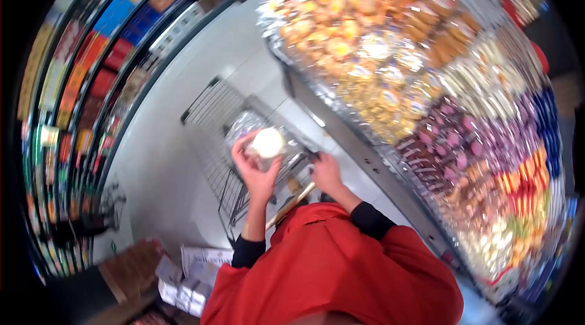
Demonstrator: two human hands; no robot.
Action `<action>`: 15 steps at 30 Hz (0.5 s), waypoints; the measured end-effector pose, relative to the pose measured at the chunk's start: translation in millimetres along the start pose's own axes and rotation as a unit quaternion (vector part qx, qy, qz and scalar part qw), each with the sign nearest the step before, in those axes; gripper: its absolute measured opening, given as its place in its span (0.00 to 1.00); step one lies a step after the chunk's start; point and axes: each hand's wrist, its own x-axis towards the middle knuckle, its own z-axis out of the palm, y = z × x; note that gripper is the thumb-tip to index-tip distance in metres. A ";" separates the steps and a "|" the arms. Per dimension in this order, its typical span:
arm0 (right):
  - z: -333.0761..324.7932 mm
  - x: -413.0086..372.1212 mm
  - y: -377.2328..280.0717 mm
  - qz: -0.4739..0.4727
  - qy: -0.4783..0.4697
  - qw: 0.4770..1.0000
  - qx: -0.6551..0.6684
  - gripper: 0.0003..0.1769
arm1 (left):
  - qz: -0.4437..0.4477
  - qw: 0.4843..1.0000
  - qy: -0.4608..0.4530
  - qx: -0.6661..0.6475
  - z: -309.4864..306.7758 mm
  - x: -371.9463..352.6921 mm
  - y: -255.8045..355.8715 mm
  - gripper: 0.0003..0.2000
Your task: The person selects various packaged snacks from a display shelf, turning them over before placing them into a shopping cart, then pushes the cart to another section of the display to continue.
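Observation:
My left hand [259, 169] is raised over the shopping cart [213, 136], thumb and fingers curved around a clear plastic packet [281, 137]. A bright white glare covers the middle of the packet and hides what is inside. Beneath it, in the cart, lies a shiny clear-wrapped bundle [244, 125]. At the cart's near right corner is my right hand [327, 172], its fingers curled against a small dark part; what they grip is too blurred to make out. Between my hands and body runs a light brown bar [295, 204].
On the right, a long display counter [317, 99] is heaped with wrapped snacks [359, 38] and purple packets [448, 133]. Curved shelves [122, 50] of boxed goods line the left. Cartons [183, 291] stand at lower left. Pale floor tiles [158, 160] lie between.

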 end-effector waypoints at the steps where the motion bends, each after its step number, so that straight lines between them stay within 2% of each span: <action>1: -1.6 -0.6 0.7 -0.012 0.011 1.000 0.004 0.18 | -0.028 1.000 0.004 -0.012 7.5 -5.4 0.3 0.45; 3: -10.7 -5.0 -0.4 -0.034 0.075 0.992 0.095 0.18 | -0.005 0.999 -0.031 0.021 15.1 -16.1 -16.9 0.44; 4: -22.8 -3.6 2.4 -0.015 0.092 0.991 0.092 0.18 | -0.004 0.998 -0.050 0.046 19.7 -22.8 -20.9 0.43; 6: -42.5 -0.4 2.8 -0.026 0.061 0.962 0.264 0.19 | -0.021 0.995 -0.086 0.051 26.0 -34.6 -37.3 0.43; 7: -49.4 -0.1 2.0 -0.015 0.067 0.961 0.268 0.19 | -0.039 0.993 -0.098 0.061 26.7 -42.9 -44.0 0.42; 8: -57.7 0.0 3.6 0.090 -0.009 0.883 0.460 0.21 | -0.069 0.989 -0.110 0.066 27.7 -50.5 -49.3 0.41; 9: -70.3 -4.0 3.9 0.187 -0.079 0.753 0.626 0.23 | -0.075 0.987 -0.124 0.065 29.3 -57.9 -51.7 0.41; 10: -104.5 -11.5 -7.7 0.184 -0.102 0.728 0.653 0.26 | -0.078 0.983 -0.150 0.066 32.6 -61.9 -54.4 0.41; 11: -108.5 -15.8 -5.1 0.189 -0.086 0.727 0.655 0.26 | -0.079 0.979 -0.178 0.065 37.3 -62.5 -56.4 0.41; 13: -109.8 -27.2 -5.2 0.096 -0.077 0.778 0.616 0.26 | -0.071 0.966 -0.233 0.084 45.6 -61.2 -49.3 0.42; 15: -91.4 -37.1 5.8 0.103 -0.037 0.766 0.634 0.26 | -0.091 0.950 -0.285 0.093 55.2 -61.2 -36.9 0.46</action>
